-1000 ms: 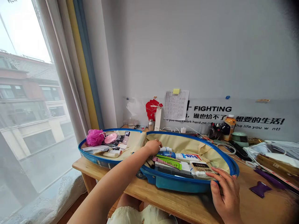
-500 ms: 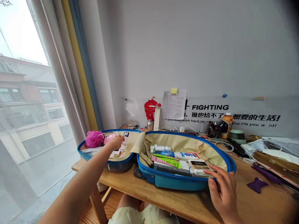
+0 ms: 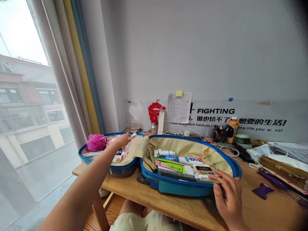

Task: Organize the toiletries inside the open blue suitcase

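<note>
A small blue suitcase [image 3: 183, 189] lies open on the wooden table. Over its left half, my left hand [image 3: 123, 140] is closed on a small pale flat item [image 3: 132, 136] whose kind I cannot make out. Under and beside that hand lie a pink-purple bath puff [image 3: 95, 142] and several small packets, partly hidden by my arm. My right hand [image 3: 228, 192] rests with fingers spread on the right half's front rim, its fingertips near a pack of cotton swabs [image 3: 204, 172]. A toothpaste tube [image 3: 192, 160] and a pink-and-green tube [image 3: 170, 166] lie in that half.
Behind the suitcase stand a white lamp [image 3: 161, 122] and an orange-labelled bottle [image 3: 232, 130]. To the right are a green lidded pot [image 3: 243, 141], white cables, a brown case [image 3: 279, 165] and a purple piece [image 3: 262, 191]. A curtain [image 3: 72, 80] hangs at left.
My left hand has risen slightly and moved a little to the right, with the pale item now showing beyond its fingers. My right hand stays on the rim. The view has shifted slightly.
</note>
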{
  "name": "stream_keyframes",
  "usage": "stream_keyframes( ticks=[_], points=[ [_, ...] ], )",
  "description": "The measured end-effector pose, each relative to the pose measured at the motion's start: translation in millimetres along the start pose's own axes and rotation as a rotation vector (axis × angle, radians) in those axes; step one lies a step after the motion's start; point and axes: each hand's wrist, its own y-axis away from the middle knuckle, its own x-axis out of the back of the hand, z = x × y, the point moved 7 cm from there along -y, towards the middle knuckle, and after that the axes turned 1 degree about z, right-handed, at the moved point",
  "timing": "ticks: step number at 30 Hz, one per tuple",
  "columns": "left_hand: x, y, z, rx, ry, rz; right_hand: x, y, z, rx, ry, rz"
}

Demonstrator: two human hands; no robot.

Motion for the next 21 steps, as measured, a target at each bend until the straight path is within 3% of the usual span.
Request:
stream_keyframes(
  ticks=[4,7,10,13,21],
  points=[
    [17.5,-19,63,-0.115,0.098,0.099,0,0,1,-0.006,-0.006,0.011],
    [8.2,-28,118,-0.204,0.127,0.082,-1,1,2,-0.013,-0.003,0.000],
    [-10.3,-32,154,-0.244,0.122,0.019,0,2,2,-0.010,-0.011,0.013],
    [-26.6,-34,169,-0.264,0.102,-0.048,2,1,-1,0.010,-0.018,0.024],
    [-53.5,-35,174,-0.327,0.084,-0.255,3,-1,-2,0.014,-0.006,0.015]
  ],
)
